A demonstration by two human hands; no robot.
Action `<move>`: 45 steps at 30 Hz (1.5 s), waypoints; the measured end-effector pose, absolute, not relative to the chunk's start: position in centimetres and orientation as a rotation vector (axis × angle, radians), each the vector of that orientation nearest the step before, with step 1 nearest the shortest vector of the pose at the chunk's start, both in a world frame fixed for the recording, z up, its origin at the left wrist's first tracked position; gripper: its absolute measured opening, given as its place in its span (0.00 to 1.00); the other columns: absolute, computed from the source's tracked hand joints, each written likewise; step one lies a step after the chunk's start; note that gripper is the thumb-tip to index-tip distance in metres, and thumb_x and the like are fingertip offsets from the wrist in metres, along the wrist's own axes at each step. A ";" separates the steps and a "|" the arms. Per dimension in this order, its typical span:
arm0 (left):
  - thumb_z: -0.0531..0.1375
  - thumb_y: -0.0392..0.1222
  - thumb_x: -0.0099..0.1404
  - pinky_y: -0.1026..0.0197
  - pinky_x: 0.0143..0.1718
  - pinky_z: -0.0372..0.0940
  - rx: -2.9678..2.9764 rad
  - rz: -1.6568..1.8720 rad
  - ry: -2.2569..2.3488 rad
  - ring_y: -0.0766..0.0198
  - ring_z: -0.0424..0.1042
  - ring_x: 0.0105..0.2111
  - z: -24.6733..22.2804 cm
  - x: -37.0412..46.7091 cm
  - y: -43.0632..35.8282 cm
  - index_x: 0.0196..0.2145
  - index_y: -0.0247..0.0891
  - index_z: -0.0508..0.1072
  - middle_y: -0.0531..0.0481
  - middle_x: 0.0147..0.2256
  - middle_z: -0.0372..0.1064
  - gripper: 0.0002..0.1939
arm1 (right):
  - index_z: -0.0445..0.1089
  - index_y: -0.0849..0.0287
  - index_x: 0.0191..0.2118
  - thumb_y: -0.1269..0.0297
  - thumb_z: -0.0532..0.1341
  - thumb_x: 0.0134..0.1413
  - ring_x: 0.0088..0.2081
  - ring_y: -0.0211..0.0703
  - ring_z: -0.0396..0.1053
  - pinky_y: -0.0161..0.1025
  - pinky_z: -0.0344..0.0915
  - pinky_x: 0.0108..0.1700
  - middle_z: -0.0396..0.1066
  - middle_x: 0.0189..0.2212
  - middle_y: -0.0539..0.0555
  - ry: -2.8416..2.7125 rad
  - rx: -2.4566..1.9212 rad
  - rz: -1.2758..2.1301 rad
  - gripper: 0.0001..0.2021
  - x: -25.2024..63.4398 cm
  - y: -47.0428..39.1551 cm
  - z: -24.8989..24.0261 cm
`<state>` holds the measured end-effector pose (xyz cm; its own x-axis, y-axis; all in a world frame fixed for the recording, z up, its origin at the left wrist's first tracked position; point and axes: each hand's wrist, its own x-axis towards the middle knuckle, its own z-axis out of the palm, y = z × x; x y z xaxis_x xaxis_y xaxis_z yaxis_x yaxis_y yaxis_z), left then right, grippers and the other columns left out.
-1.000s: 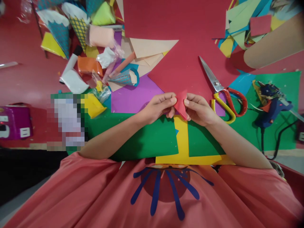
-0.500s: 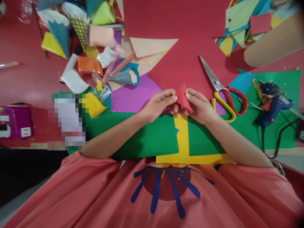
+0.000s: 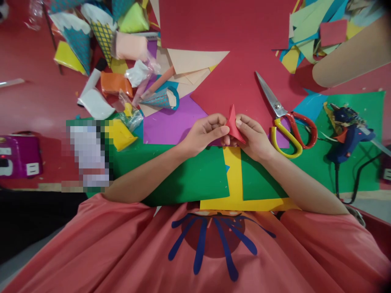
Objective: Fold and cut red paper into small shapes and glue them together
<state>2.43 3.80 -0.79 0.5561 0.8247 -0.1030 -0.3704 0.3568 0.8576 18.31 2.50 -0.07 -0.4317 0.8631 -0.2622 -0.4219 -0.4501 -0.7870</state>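
A small piece of folded red paper is pinched between my two hands, its pointed tip upward. My left hand grips its left edge with thumb and fingers. On the other side my right hand presses the paper between thumb and fingers; some fingertips are hidden behind it. Both hands are above purple and green sheets. Scissors with one yellow and one red handle lie open just right of my right hand.
At right a blue glue gun with a cord rests on green sheet, below a cardboard tube. Several clay packets, including an orange one, and paper cones crowd the left. A large red sheet lies ahead.
The folded red paper has turned within my fingers, now looking narrower and more upright. My right hand has shifted slightly left, closer to my left hand.
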 end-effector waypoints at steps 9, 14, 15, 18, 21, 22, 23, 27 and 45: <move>0.65 0.52 0.59 0.71 0.25 0.64 0.947 0.806 0.578 0.75 0.67 0.21 -0.5 2.3 3.7 0.28 0.38 0.66 0.58 0.21 0.68 0.17 | 0.63 0.58 0.28 0.53 0.65 0.53 0.19 0.28 0.63 0.27 0.58 0.23 0.65 0.17 0.43 -0.839 -0.906 1.942 0.15 18.6 2.7 -0.2; 0.61 0.49 0.65 0.72 0.28 0.65 0.987 0.809 0.513 0.76 0.69 0.24 -0.5 2.3 3.6 0.31 0.37 0.67 0.57 0.23 0.70 0.12 | 0.63 0.58 0.29 0.54 0.62 0.56 0.20 0.30 0.65 0.28 0.59 0.24 0.67 0.17 0.44 -0.864 -0.890 1.957 0.14 18.6 2.8 0.0; 0.60 0.49 0.65 0.72 0.28 0.65 0.993 0.812 0.511 0.76 0.69 0.24 -0.5 2.3 3.6 0.31 0.37 0.67 0.56 0.24 0.70 0.12 | 0.63 0.58 0.29 0.54 0.61 0.56 0.21 0.30 0.66 0.28 0.59 0.24 0.67 0.17 0.44 -0.867 -0.894 1.960 0.13 18.7 2.8 0.0; 0.61 0.49 0.65 0.72 0.28 0.65 1.003 0.815 0.521 0.76 0.69 0.24 -0.3 2.3 3.5 0.30 0.37 0.67 0.56 0.23 0.70 0.13 | 0.63 0.59 0.29 0.56 0.60 0.58 0.21 0.31 0.66 0.27 0.59 0.24 0.67 0.16 0.45 -0.861 -0.888 1.984 0.12 18.7 2.7 0.1; 0.62 0.52 0.63 0.72 0.26 0.65 1.019 0.802 0.562 0.75 0.69 0.23 -0.2 2.3 3.5 0.29 0.36 0.67 0.56 0.22 0.69 0.16 | 0.63 0.59 0.29 0.57 0.60 0.58 0.21 0.30 0.66 0.27 0.59 0.25 0.66 0.16 0.45 -0.862 -0.866 2.014 0.12 18.7 2.7 0.2; 0.62 0.52 0.63 0.72 0.25 0.64 1.030 0.793 0.575 0.75 0.68 0.22 -0.2 2.3 3.5 0.29 0.36 0.67 0.56 0.21 0.69 0.16 | 0.63 0.59 0.29 0.57 0.60 0.58 0.21 0.30 0.65 0.27 0.58 0.24 0.66 0.16 0.45 -0.872 -0.865 2.021 0.12 18.6 2.7 0.2; 0.62 0.52 0.62 0.73 0.23 0.62 1.042 0.785 0.581 0.76 0.67 0.20 -0.2 2.2 3.5 0.29 0.36 0.67 0.56 0.21 0.69 0.16 | 0.63 0.59 0.29 0.57 0.60 0.58 0.21 0.30 0.64 0.27 0.57 0.24 0.66 0.16 0.45 -0.883 -0.866 2.027 0.13 18.6 2.6 0.2; 0.62 0.52 0.63 0.74 0.18 0.57 1.046 0.765 0.576 0.79 0.62 0.16 -0.2 2.2 3.6 0.29 0.36 0.66 0.57 0.21 0.69 0.16 | 0.63 0.60 0.28 0.56 0.61 0.57 0.21 0.29 0.61 0.27 0.57 0.24 0.65 0.17 0.45 -0.862 -0.874 2.045 0.13 18.7 2.6 0.1; 0.62 0.50 0.61 0.72 0.23 0.64 1.129 0.790 0.758 0.74 0.70 0.21 -0.5 2.0 3.8 0.30 0.36 0.65 0.57 0.22 0.69 0.15 | 0.69 0.57 0.33 0.56 0.65 0.54 0.28 0.31 0.68 0.32 0.68 0.35 0.69 0.26 0.45 -0.974 -0.966 1.781 0.10 19.5 2.2 -0.7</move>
